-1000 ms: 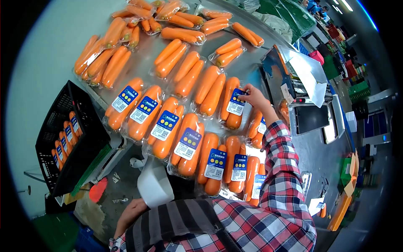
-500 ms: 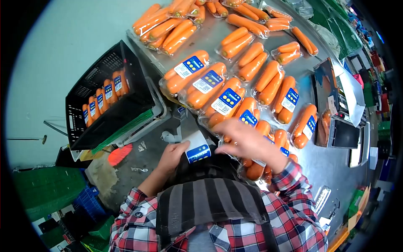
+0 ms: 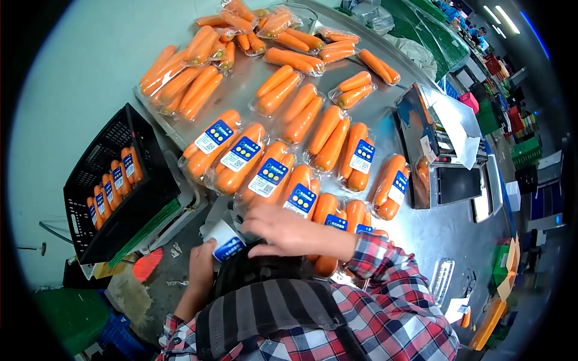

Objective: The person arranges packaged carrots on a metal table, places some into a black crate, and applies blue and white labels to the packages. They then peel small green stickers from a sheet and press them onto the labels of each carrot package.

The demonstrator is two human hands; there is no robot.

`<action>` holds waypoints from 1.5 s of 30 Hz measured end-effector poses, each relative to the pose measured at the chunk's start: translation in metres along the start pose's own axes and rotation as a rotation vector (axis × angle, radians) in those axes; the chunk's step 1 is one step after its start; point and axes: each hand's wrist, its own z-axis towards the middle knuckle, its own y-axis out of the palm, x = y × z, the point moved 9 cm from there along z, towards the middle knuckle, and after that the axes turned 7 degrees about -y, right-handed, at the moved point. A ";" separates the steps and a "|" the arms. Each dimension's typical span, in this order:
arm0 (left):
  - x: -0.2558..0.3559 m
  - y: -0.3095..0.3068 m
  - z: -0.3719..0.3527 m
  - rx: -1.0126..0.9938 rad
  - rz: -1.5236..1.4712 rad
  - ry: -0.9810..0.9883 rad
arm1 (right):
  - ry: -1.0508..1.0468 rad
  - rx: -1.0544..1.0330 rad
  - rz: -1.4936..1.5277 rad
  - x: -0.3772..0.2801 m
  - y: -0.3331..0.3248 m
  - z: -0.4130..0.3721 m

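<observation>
My left hand [image 3: 201, 263] is closed on a roll of blue and white labels [image 3: 227, 242], held low in front of my body. Just right of the roll is my right hand [image 3: 289, 230], its thumb and fingers apart with nothing visible between them. It hovers at the near edge of the bagged carrots and partly covers some. Labelled packs of carrots [image 3: 265, 180] lie in a row on the metal table [image 3: 421, 240], each with a blue and white sticker. Behind them are bagged carrots [image 3: 304, 117] that show no label.
At the left, a black crate [image 3: 141, 195] holds several labelled carrot packs. More bagged carrots [image 3: 198, 90] are piled at the table's far left corner. A machine with a dark panel [image 3: 457, 185] stands on the right, and green covered stacks [image 3: 430, 30] are behind the table.
The view has shifted, so the table and crate appear lower and further left. My right hand stays near the label roll, fingers still apart; my left hand keeps hold of it.
</observation>
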 end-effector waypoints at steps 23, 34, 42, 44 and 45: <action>-0.099 -0.005 -0.066 -0.232 -0.321 -0.576 | 0.876 0.577 0.508 0.244 -0.205 -0.160; -0.146 -0.016 -0.043 -0.476 -0.017 -0.524 | 1.203 0.205 -0.579 0.281 -0.206 -0.179; -0.088 -0.070 0.040 -0.206 -0.385 -0.391 | 0.271 -0.007 0.030 0.067 0.033 0.067; -0.084 -0.085 0.062 -0.228 -0.324 -0.325 | 0.073 -0.203 -0.018 0.043 0.095 0.108; -0.061 -0.096 0.066 -0.222 -0.104 -0.148 | 0.015 -0.274 0.011 0.038 0.116 0.119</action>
